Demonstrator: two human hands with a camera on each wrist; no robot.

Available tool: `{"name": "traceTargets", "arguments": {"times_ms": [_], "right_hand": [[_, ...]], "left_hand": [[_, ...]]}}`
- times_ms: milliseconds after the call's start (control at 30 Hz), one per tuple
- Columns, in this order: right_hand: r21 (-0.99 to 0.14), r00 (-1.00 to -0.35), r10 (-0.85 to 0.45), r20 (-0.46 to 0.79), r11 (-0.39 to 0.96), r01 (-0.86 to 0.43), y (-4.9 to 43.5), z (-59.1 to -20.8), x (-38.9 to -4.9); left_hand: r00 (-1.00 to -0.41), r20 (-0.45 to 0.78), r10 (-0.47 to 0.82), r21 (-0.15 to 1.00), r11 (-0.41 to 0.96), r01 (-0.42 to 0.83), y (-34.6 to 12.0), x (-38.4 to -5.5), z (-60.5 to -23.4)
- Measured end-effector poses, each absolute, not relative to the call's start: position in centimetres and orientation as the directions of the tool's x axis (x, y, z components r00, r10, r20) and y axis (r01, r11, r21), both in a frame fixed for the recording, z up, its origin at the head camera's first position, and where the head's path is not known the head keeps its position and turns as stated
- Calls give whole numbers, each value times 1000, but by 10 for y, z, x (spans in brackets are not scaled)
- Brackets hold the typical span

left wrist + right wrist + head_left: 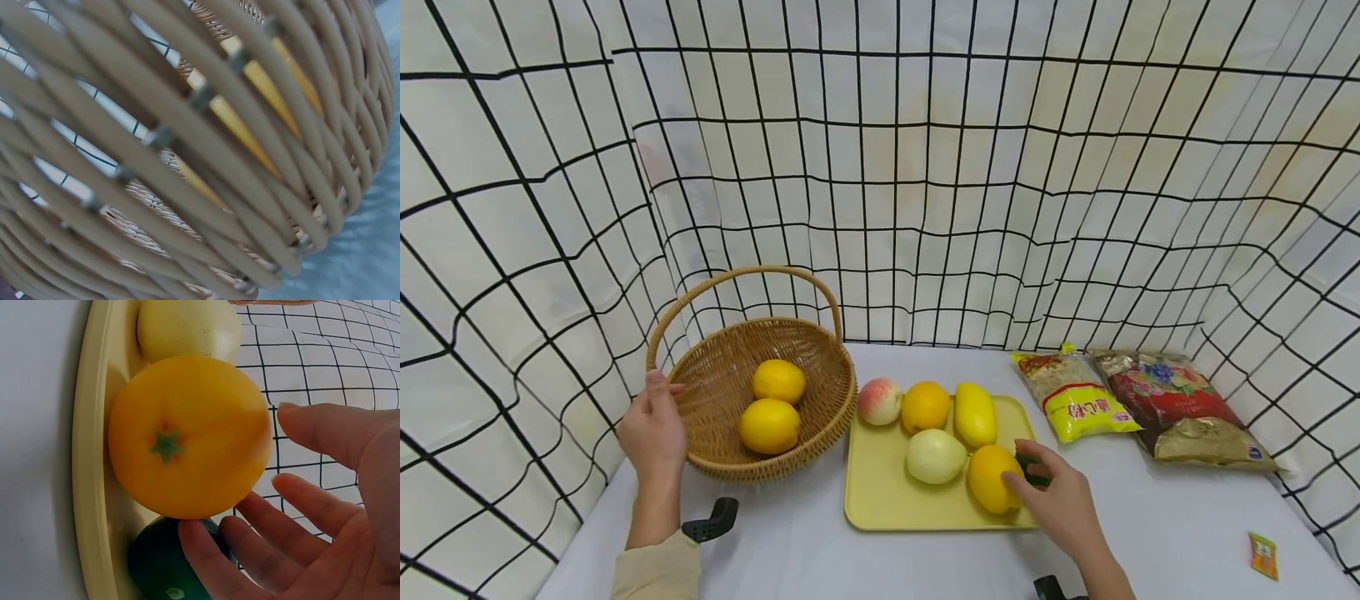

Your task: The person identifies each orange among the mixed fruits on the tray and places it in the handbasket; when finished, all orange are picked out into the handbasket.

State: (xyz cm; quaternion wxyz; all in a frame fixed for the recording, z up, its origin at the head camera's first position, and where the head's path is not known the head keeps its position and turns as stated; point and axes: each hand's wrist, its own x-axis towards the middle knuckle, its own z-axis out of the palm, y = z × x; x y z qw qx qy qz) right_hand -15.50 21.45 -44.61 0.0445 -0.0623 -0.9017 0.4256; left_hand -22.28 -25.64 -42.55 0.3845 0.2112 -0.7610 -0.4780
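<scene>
My left hand (pixel 655 425) grips a woven wicker basket (pixel 707 354) where its tall handle meets the left side. The basket is tilted, its opening facing me, with two yellow-orange fruits (pixel 769 426) inside. In the left wrist view, its weave (pixel 169 137) fills most of the frame. Over the yellow tray (pixel 880 508), my right hand (pixel 1060 500) reaches around an orange (pixel 187 437), fingers spread and thumb a little apart from it. A dark green fruit (pixel 165 562) sits beside that orange, partly behind the fingers. A pale green fruit (pixel 936 457) lies on its other side.
Also on the tray are a peach (pixel 879 402), another orange (pixel 925 407) and a yellow mango (pixel 975 415). Two food bags, one yellow (pixel 1078 396) and one red (pixel 1180 400), lie at the back right. A small orange packet (pixel 1263 556) is near the right edge. Black-gridded white cloth (pixel 880 200) walls the table.
</scene>
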Motion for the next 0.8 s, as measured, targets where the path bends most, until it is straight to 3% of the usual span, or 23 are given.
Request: {"name": "traceTargets", "arguments": {"times_ms": [800], "right_hand": [[-737,-999,8,-34,675,30,201,-462,-158]], "left_hand": [[-627,374,-683,894,445,49,-257,-222,-426]]}}
